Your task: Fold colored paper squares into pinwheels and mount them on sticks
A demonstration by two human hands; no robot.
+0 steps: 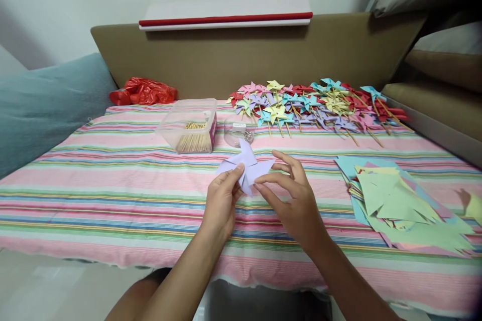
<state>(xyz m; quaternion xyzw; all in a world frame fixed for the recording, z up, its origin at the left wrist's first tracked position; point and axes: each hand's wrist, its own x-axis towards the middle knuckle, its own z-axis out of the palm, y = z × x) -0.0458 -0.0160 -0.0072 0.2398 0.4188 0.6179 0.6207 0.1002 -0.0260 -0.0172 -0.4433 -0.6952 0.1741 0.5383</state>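
Observation:
A light purple paper pinwheel with folded blades is held up over the striped cloth. My left hand pinches it at the middle, its thumb lying across the folded points. The thumb and index finger of my right hand close on the lower right blade, while its other fingers curve outward. No stick shows on this pinwheel. Just behind it lies a round clear container with small shiny pieces. To the left of that, a clear plastic box holds many thin wooden sticks.
Many finished pinwheels on sticks lie heaped at the back right. Cut paper sheets are stacked on the right. A red plastic bag rests at the back left. The striped cloth covers the surface, with a brown backrest behind.

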